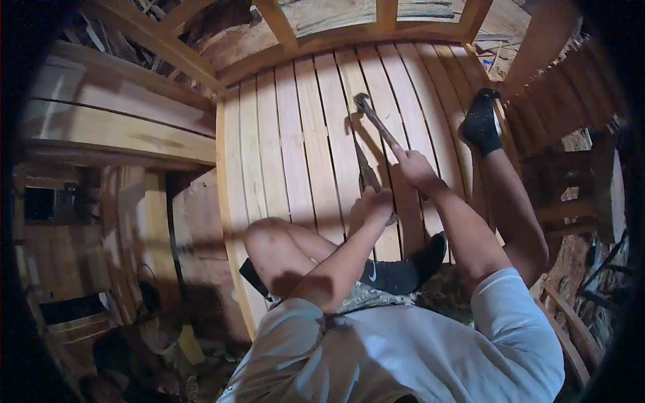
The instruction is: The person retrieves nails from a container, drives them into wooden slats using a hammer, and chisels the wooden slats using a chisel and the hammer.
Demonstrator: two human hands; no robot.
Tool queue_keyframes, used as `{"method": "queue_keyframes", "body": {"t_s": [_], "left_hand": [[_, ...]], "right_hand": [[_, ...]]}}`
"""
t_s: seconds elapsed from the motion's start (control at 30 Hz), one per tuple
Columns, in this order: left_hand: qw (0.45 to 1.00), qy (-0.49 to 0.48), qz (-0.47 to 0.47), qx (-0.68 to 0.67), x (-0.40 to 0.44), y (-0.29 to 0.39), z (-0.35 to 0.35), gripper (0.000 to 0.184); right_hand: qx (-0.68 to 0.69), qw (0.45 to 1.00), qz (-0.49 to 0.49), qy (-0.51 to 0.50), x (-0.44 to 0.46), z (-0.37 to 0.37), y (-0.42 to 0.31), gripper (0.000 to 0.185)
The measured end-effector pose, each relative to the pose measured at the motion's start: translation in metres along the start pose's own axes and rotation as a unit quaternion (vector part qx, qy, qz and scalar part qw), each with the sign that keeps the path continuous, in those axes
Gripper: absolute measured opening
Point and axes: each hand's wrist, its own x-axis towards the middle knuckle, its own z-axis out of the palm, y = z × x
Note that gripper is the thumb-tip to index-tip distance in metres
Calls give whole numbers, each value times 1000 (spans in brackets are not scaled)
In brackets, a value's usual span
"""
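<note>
My right hand (415, 169) is closed around the handle of a claw hammer (384, 132), whose metal head is raised over the wooden slats and points away from me. Beside it, my left hand (377, 205) grips a narrow, dark, tapered tool (365, 168). Its thin end points forward along the slats, and its exact kind cannot be made out. Both hands are above a platform of pale wooden slats (306, 141) with dark gaps between them. The hammer casts a shadow on the boards.
My bent legs and a foot in a black sock (480, 124) rest on the platform. A wooden frame rail (336, 39) runs along the far end. Thick planks (127, 131) stand at the left, and corrugated sheeting (571, 101) is at the right.
</note>
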Motion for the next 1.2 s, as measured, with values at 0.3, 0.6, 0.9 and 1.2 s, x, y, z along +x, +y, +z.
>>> {"method": "queue_keyframes", "body": {"t_s": [0.3, 0.6, 0.9, 1.2], "left_hand": [[998, 43, 33, -18, 10, -9, 11, 41], [994, 7, 36, -106, -1, -17, 8, 30], [910, -127, -15, -395, -74, -33, 0, 10], [898, -208, 27, -388, -54, -15, 29, 24]], "right_hand": [[149, 984, 74, 61, -23, 5, -28, 63], [108, 978, 175, -43, -21, -4, -20, 78], [241, 947, 211, 31, -62, -60, 4, 60], [424, 874, 107, 214, -74, -121, -16, 50]]}}
